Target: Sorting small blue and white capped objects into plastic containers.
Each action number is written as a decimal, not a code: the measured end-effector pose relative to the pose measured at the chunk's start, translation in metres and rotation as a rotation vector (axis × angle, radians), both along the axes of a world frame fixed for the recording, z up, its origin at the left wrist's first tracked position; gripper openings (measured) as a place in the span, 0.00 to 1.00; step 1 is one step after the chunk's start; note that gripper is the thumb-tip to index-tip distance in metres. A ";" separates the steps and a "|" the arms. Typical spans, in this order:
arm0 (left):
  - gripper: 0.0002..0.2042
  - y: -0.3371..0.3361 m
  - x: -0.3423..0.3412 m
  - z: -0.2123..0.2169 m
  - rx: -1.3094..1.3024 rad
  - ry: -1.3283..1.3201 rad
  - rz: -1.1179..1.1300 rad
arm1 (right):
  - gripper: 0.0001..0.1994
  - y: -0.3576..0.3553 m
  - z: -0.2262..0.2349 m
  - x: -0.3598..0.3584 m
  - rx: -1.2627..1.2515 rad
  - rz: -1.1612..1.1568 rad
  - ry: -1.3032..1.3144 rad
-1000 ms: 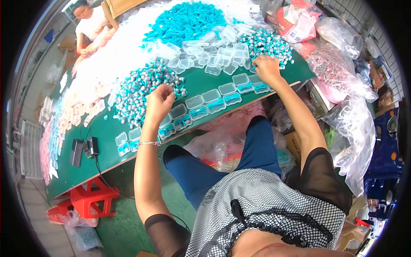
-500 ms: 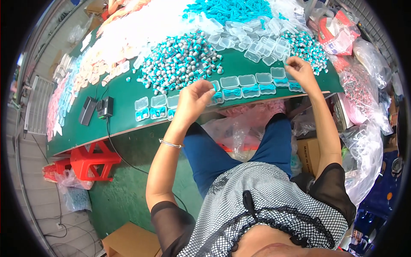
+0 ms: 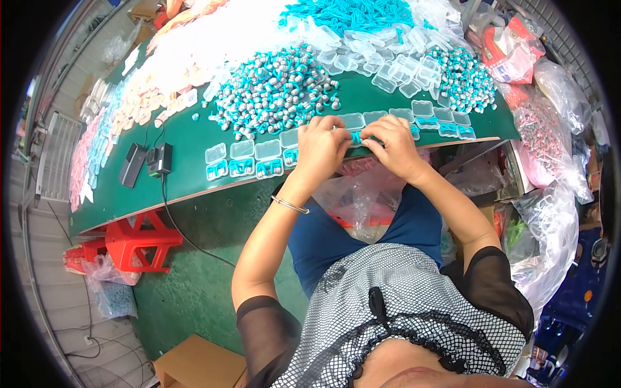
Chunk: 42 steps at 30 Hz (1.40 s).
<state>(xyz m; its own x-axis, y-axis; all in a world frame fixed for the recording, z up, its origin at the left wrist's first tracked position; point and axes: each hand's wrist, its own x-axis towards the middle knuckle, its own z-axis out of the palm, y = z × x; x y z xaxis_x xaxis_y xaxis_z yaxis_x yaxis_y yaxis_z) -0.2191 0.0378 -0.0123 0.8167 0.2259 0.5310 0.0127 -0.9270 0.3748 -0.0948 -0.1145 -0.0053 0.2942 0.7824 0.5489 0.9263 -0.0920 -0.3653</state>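
I'm pinching a teal piece (image 3: pixel 356 137) between both hands, left (image 3: pixel 321 150) and right (image 3: pixel 392 147), at the table's (image 3: pixel 194 182) near edge; fumbling could be dropping it floorward

This is a small packing workshop, a hand-assembly bench rather than a home or shop. A long green worktable (image 3: pixel 194 174) carries heaps of grey-and-teal earplugs (image 3: pixel 275 90), a teal pile (image 3: pixel 349 13) at the far edge, and rows of small clear plastic cases (image 3: pixel 249 158) along the near edge. Bulging clear plastic bags (image 3: pixel 550 213) of stock crowd the right side, and a red plastic stool (image 3: pixel 139 242) stands under the table on the left.
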 end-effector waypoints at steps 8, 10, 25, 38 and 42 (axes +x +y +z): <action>0.07 -0.003 0.003 0.007 0.051 0.166 0.048 | 0.04 0.005 -0.011 0.002 -0.031 -0.039 -0.094; 0.08 -0.003 0.004 0.011 0.042 0.190 0.053 | 0.02 0.007 -0.007 0.001 -0.069 -0.054 -0.055; 0.10 0.038 0.058 0.006 0.297 0.113 0.133 | 0.04 -0.019 0.010 0.024 0.000 -0.085 0.017; 0.08 0.043 0.061 0.028 -0.234 0.214 0.033 | 0.05 -0.108 0.004 0.190 -0.093 -0.563 0.168; 0.06 0.037 0.056 0.022 -0.506 0.081 -0.012 | 0.05 -0.092 -0.006 0.197 -0.233 -0.621 -0.070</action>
<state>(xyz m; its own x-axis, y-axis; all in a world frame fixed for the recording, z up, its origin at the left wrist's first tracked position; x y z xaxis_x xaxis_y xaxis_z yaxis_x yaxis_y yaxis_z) -0.1631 0.0749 0.0093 0.8548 0.4285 0.2929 0.0505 -0.6302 0.7748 0.1019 -0.2066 -0.0117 0.6984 0.5797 0.4198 0.6965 -0.6855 -0.2122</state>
